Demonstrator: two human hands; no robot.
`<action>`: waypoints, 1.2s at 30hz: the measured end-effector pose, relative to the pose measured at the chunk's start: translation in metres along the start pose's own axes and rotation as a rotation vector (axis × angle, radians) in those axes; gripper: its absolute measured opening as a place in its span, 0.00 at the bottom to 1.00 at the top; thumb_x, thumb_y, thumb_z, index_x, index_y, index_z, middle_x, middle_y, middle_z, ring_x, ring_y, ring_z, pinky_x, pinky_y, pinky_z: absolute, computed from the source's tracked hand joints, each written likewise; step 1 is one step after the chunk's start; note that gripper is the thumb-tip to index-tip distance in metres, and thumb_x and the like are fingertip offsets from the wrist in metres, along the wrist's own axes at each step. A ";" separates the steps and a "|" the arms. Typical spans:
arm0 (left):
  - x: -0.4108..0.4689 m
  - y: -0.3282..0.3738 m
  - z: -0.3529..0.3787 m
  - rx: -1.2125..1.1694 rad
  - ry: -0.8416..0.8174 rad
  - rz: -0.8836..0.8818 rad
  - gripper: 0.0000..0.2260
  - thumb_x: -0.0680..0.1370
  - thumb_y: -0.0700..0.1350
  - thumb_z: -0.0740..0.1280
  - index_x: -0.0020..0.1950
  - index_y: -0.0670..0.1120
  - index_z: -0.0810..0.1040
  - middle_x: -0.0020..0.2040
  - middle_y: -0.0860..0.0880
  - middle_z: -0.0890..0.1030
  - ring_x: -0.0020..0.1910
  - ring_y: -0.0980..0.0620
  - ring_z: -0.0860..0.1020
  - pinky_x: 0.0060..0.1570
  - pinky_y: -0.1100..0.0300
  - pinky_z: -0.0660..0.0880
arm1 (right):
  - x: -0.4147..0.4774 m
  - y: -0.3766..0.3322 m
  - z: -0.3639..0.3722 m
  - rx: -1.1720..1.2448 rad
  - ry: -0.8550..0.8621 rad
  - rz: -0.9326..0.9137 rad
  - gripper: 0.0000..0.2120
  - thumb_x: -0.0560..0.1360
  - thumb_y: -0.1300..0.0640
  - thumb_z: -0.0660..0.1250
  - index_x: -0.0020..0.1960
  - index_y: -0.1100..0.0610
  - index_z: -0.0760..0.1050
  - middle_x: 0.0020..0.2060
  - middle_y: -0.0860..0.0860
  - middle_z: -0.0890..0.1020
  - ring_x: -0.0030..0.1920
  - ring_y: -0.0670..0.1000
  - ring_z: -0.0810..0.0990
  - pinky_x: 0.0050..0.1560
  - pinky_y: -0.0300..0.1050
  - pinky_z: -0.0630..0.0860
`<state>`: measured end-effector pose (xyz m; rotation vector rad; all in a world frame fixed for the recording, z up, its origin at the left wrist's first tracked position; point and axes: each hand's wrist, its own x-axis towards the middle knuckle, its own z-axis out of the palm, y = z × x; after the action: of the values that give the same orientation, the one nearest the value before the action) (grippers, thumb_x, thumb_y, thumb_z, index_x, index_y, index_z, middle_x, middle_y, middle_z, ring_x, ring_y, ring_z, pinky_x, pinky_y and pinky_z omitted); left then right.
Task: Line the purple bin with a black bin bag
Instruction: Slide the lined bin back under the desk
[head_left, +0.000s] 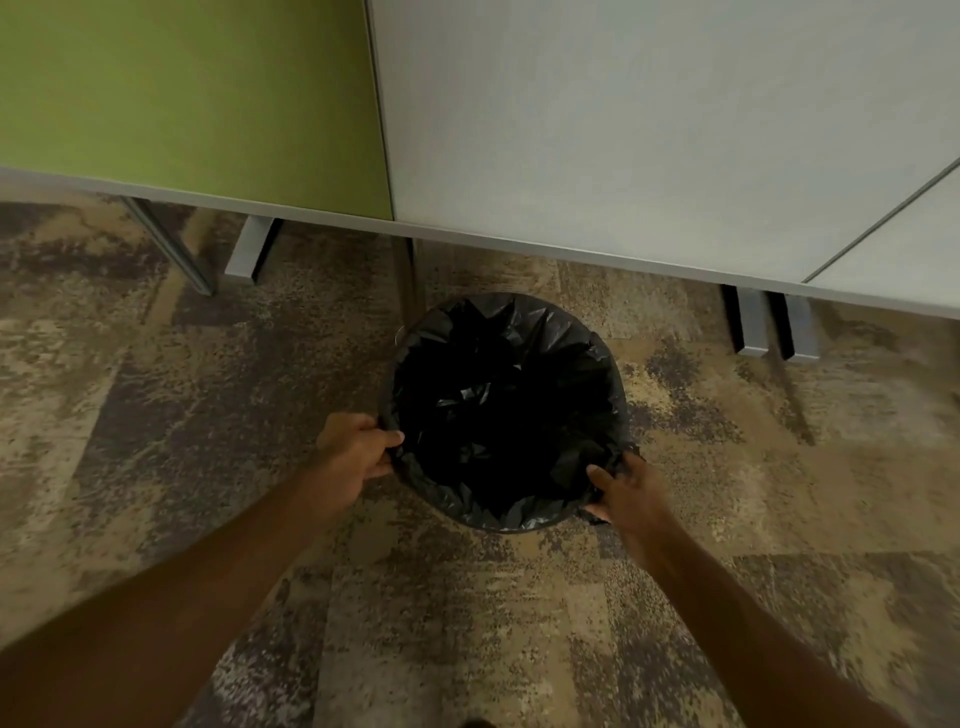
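Observation:
A round bin stands on the carpet in the middle of the head view, seen from above. A black bin bag (498, 405) fills its inside and is folded over the whole rim, so the bin's purple wall is hidden. My left hand (358, 457) grips the bag-covered rim at the near left. On the near right side, my right hand (626, 493) pinches the bag at the rim, thumb inside.
A patterned brown and grey carpet (208, 415) covers the floor. Just behind the bin runs a desk edge with a green panel (192, 93) and a pale grey panel (623, 119). Metal desk legs (249, 254) and feet (753, 327) stand on either side.

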<state>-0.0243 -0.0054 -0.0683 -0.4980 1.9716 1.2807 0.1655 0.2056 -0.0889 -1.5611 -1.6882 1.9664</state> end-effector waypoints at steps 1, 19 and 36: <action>-0.002 -0.001 -0.003 0.000 0.004 -0.009 0.19 0.73 0.33 0.69 0.64 0.36 0.72 0.60 0.37 0.78 0.57 0.39 0.79 0.53 0.48 0.78 | -0.003 -0.002 0.001 -0.013 -0.004 0.007 0.09 0.77 0.67 0.63 0.55 0.57 0.74 0.46 0.52 0.80 0.48 0.54 0.80 0.55 0.62 0.79; 0.030 -0.004 -0.195 -0.207 0.099 -0.083 0.15 0.75 0.33 0.67 0.60 0.33 0.74 0.55 0.37 0.79 0.49 0.41 0.80 0.50 0.49 0.76 | -0.033 -0.036 0.190 -0.086 -0.183 0.020 0.18 0.78 0.67 0.63 0.67 0.62 0.70 0.60 0.59 0.79 0.53 0.59 0.80 0.47 0.52 0.80; 0.194 0.040 -0.445 -0.343 0.218 -0.053 0.03 0.74 0.29 0.65 0.45 0.35 0.75 0.53 0.36 0.78 0.53 0.36 0.79 0.46 0.51 0.74 | 0.001 -0.044 0.530 -0.093 -0.226 0.121 0.09 0.78 0.66 0.62 0.55 0.56 0.72 0.52 0.54 0.77 0.44 0.52 0.78 0.42 0.50 0.76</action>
<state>-0.3396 -0.3768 -0.0782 -0.8840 1.9013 1.5959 -0.2457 -0.1291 -0.1349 -1.5566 -1.8314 2.2291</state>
